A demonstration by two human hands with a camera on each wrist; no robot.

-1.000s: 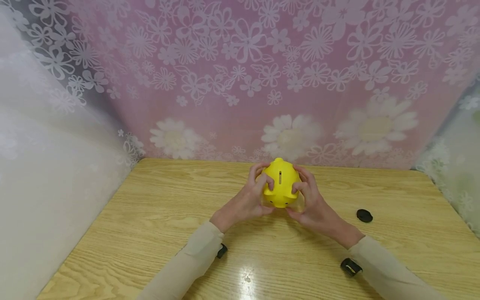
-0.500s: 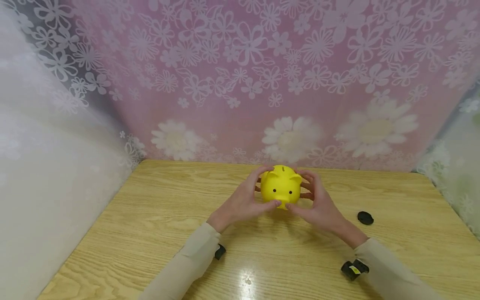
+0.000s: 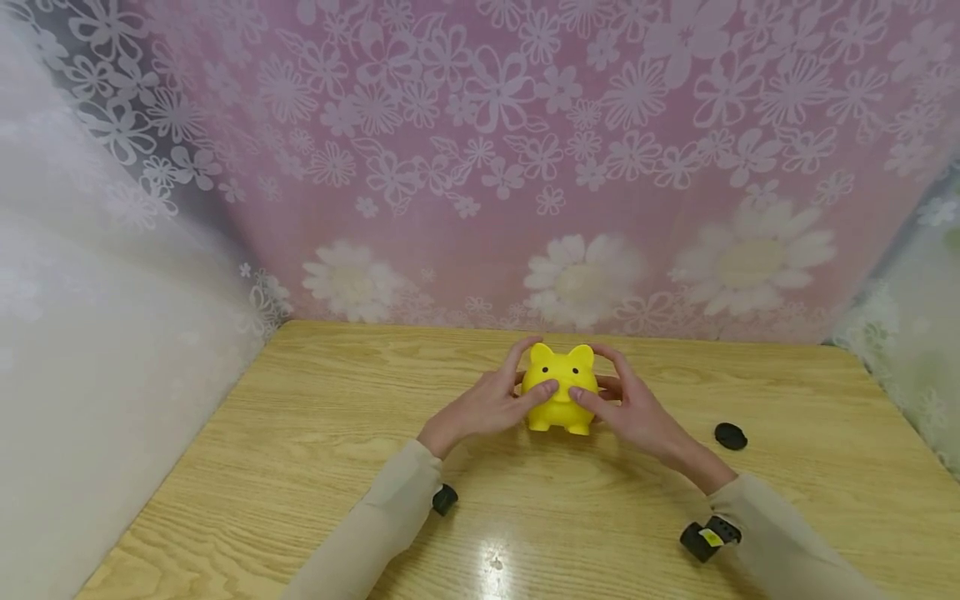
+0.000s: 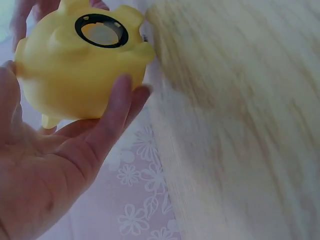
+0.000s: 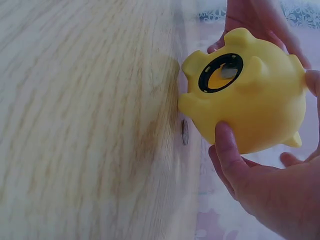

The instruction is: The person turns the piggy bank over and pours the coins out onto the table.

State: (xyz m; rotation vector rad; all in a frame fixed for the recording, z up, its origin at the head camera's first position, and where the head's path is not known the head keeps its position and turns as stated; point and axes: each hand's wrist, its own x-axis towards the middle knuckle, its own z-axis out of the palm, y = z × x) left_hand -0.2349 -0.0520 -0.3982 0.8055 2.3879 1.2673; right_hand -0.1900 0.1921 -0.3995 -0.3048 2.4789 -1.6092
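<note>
The yellow piggy bank (image 3: 562, 372) is gripped between left hand (image 3: 487, 406) and right hand (image 3: 639, 417), neither nearer, by the far edge of the tabletop (image 3: 300, 467), snout (image 3: 564, 388) toward the near edge. Its underside opening (image 5: 215, 80) faces down; whether the feet (image 3: 537, 426) touch, I cannot tell.

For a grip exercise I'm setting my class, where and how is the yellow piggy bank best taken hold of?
The yellow piggy bank is probably best gripped by its round flanks, one hand from each side, as the left hand and right hand hold it. The body bulges there, so curved fingers fit, and the hole underneath stays uncovered.
</note>
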